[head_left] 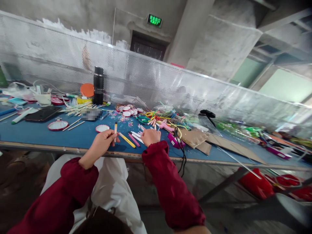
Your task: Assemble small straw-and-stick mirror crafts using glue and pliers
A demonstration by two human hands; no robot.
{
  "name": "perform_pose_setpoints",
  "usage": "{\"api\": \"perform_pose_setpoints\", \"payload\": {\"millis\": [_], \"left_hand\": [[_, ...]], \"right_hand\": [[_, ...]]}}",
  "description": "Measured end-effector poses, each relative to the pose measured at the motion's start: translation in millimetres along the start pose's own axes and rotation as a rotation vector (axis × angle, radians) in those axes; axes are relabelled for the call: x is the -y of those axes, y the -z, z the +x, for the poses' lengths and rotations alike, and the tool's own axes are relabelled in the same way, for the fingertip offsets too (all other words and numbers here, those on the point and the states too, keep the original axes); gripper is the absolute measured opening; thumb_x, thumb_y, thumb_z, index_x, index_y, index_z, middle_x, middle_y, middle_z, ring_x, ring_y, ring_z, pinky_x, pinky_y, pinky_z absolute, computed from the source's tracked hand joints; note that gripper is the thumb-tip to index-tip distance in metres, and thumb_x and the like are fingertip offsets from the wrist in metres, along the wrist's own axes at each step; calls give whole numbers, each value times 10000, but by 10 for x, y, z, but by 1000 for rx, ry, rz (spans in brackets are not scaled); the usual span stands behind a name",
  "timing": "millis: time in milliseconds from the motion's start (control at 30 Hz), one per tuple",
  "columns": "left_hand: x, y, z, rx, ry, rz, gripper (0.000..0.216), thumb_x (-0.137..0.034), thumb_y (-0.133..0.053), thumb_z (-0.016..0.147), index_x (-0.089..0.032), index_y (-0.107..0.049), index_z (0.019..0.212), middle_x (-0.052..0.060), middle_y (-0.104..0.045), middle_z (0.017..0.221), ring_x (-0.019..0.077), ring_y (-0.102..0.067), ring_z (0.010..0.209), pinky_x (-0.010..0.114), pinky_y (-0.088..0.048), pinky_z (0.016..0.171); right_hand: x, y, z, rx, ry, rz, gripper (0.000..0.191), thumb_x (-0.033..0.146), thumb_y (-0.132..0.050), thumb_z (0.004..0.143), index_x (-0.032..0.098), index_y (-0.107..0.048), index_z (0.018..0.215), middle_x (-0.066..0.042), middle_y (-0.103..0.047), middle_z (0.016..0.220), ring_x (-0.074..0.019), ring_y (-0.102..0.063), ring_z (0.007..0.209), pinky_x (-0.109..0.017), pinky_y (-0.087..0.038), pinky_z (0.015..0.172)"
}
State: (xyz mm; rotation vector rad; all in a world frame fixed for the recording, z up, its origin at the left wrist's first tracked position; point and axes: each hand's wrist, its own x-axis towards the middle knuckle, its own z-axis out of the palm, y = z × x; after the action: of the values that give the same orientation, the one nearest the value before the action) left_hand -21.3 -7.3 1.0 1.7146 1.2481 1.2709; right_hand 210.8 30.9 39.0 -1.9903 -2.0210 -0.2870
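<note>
L hand [104,142]: pinching dk-tipped pen [115,128], approx. upright, just L of frame ctr; R hand [151,137]: curled by white pens [136,137], ctr frame, can't tell if gripping; yellow marker [127,140]: lying between, slanting down-right, nearer L.

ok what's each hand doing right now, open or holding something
Left hand: closed, holding a pen upright.
Right hand: at the white pens; grip cannot be told.

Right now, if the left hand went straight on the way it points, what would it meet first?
Probably the yellow marker, lying just beyond the left hand, though the hand's height is unclear; it might pass above.
</note>
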Motion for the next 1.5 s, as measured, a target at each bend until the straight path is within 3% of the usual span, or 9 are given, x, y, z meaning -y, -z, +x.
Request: {"api": "perform_pose_setpoints", "payload": {"millis": [167, 300, 400, 567, 700, 800, 1000, 1167, 1500], "left_hand": [[75, -8, 27, -2, 9, -4, 351, -496, -534, 888, -188, -692, 826, -12, -595, 576, 144, -506, 553, 251, -329, 528], [119, -22, 41, -74, -28, -39, 321, -477, -569, 863, -180, -678, 808, -9, -586, 621, 133, -500, 578, 241, -330, 527], [119, -31, 40, -135, -28, -55, 305, -471, -577, 855, -182, -658, 799, -21, -545, 590, 124, -485, 546, 236, -326, 508], [57, -32, 27, -132, -14, -112, 313, -474, -537, 881, -186, -600, 776, -24, -559, 556, 114, -489, 491, 225, -348, 482], [0, -26, 19, -90, -2, -80, 304, -466, -575, 846, -182, -603, 740, -16, -575, 532, 121, -498, 476, 230, -379, 483], [-13, -31, 16, -65, -3, -118, 263, -442, -612, 804, -181, -624, 775, -21, -589, 554, 129, -522, 502, 237, -407, 508], [23, -46, 11, -62, -3, -69, 312, -450, -629, 790, -164, -636, 663, -14, -581, 557, 118, -485, 523, 235, -348, 508], [52, -41, 12, -79, -35, -29, 329, -424, -611, 798, -160, -617, 602, -15, -560, 567, 112, -445, 543, 236, -316, 515], [90, -54, 22, -85, -67, -22, 271, -374, -598, 781, -159, -616, 619, -18, -532, 578, 116, -429, 560, 235, -308, 518]], "right_hand": [[-39, 155, -126, -97, -10, 110, 137, 288, -619, 877, 213, -700, 958, -85, -738, 994, -245, -649, 994, -363, -409, 859], [-14, 341, -429, -361, 192, 669, 245, 250, -542, 916, 221, -607, 1150, 7, -649, 797, -151, -605, 729, -270, -437, 724], [114, 362, -656, -465, 278, 1030, 212, 272, -499, 945, 218, -628, 1105, 31, -547, 721, -120, -509, 609, -244, -418, 617], [536, 49, -794, -545, 209, 1306, 215, 336, -714, 831, 206, -605, 964, 29, -565, 750, -107, -513, 598, -237, -440, 566], [848, -256, -656, -556, 88, 1476, 264, 385, -667, 873, 218, -491, 769, 75, -448, 596, -90, -438, 507, -229, -380, 493], [957, -373, -559, -538, 81, 1602, 180, 361, -589, 917, 226, -486, 858, 92, -440, 563, -94, -449, 470, -228, -387, 477], [953, -417, -563, -523, 275, 1342, 157, 285, -517, 923, 202, -651, 933, -27, -677, 791, -173, -652, 731, -307, -523, 666], [960, -442, -552, -666, 221, 1134, 77, 269, -599, 857, 214, -607, 804, -19, -646, 762, -193, -622, 793, -331, -503, 734], [978, -419, -559, -724, 279, 1048, 123, 255, -587, 874, 222, -535, 767, -6, -619, 759, -177, -575, 782, -328, -466, 760]]}}
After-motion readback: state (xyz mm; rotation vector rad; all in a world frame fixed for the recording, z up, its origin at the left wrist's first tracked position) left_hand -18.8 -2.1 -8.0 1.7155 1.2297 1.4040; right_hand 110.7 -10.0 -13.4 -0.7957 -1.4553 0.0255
